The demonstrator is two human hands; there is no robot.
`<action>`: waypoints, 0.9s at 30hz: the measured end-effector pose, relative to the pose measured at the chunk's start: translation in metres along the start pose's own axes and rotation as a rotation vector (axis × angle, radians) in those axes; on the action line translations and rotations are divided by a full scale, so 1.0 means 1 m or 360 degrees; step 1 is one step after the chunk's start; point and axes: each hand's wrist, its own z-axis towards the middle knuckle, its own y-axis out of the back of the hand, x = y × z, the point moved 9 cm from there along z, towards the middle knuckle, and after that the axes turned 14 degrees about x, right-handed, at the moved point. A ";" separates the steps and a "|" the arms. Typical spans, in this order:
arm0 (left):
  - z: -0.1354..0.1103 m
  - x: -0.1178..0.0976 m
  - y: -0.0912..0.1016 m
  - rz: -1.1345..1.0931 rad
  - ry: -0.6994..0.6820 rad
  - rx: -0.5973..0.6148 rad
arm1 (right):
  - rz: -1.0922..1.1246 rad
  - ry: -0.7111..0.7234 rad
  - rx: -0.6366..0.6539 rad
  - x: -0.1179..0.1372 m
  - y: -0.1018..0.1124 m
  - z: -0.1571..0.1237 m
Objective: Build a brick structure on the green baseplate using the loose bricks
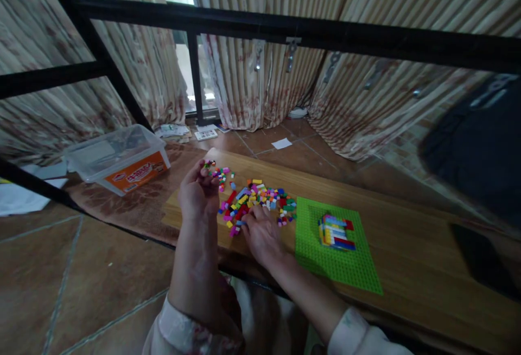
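Note:
Loose toy building bricks (241,201) in many colours lie in a heap on the wooden bench top. My left hand (198,191) is raised at the heap's left end, its fingers curled inward; small coloured bits show by the fingertips, too small to name. Low at the heap's near side, my right hand (262,233) has its fingers bent down among the bricks, and what they pinch is hidden. Right of the heap lies a green studded baseplate (337,273). On it stands a small multicoloured brick build (336,233), with white, yellow, red and blue parts.
A clear plastic tub (116,154) with an orange label stands on the floor mat at left. A dark flat object (484,257) lies on the bench's right end. Black metal bars (260,21) cross in front of pleated curtains (240,83). Papers (281,143) lie on the tiles.

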 end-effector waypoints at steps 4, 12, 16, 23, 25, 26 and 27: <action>0.000 0.002 -0.002 0.0010 0.0025 0.0003 | -0.0079 -0.0034 0.0027 -0.001 0.003 0.002; -0.006 0.035 -0.019 0.0369 0.0156 0.0222 | 0.0194 -0.0034 -0.0281 -0.027 0.060 -0.035; -0.021 0.074 -0.037 0.0704 0.0291 0.0495 | 0.0592 -0.0116 -0.0319 -0.079 0.079 -0.070; -0.062 0.147 -0.063 0.1397 0.0570 0.1020 | 0.1158 -0.0366 -0.0722 -0.180 0.087 -0.132; -0.061 0.154 -0.064 0.1554 0.0555 0.1126 | 0.1155 -0.0434 -0.0814 -0.201 0.091 -0.143; -0.057 0.152 -0.064 0.1647 0.0517 0.1182 | 0.1131 -0.0488 -0.0863 -0.211 0.093 -0.149; -0.052 0.148 -0.064 0.1759 0.0457 0.1234 | 0.1107 -0.0546 -0.0914 -0.220 0.095 -0.154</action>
